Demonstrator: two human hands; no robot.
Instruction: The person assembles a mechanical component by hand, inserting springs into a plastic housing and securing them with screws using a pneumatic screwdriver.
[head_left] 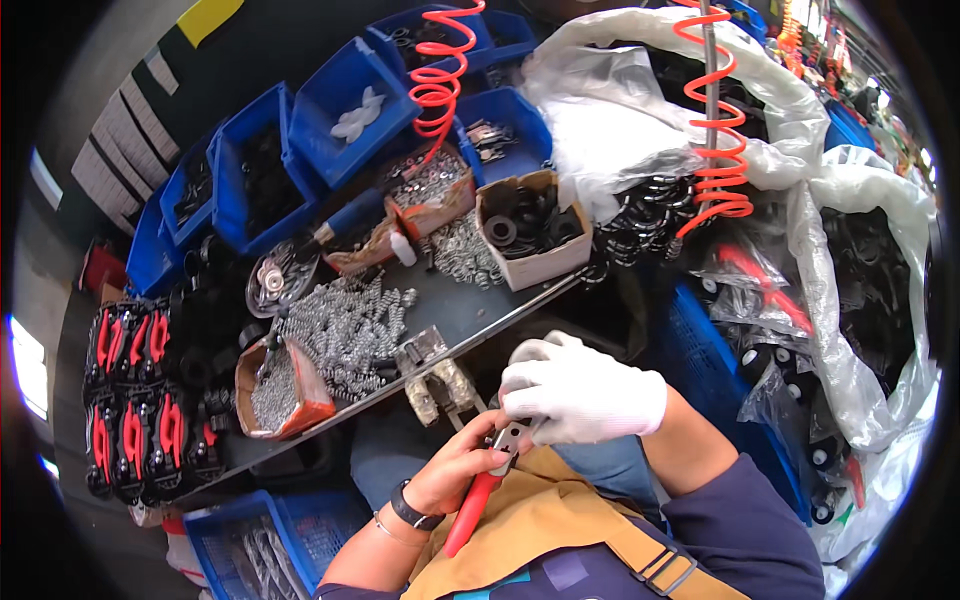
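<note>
My bare left hand (450,470) is closed round a red-handled tool (474,510) with a grey metal head, held over my lap with its handle slanting down toward me. Small holes show in the metal head. My right hand (590,392), in a white glove, is closed at the head's far end, its fingers curled and touching it. Whatever the gloved fingertips pinch is hidden. Just left of the hands, at the bench edge, stands a metal fixture (428,375) with worn, wrapped jaws.
Loose springs (345,325) cover the bench beside an open carton (300,400). A box of black rings (535,235) stands farther right. Blue bins (335,140) line the back. Red coiled hoses (437,95) hang down. Red-and-black tools (132,440) lie in rows at left; plastic sacks (815,300) stand right.
</note>
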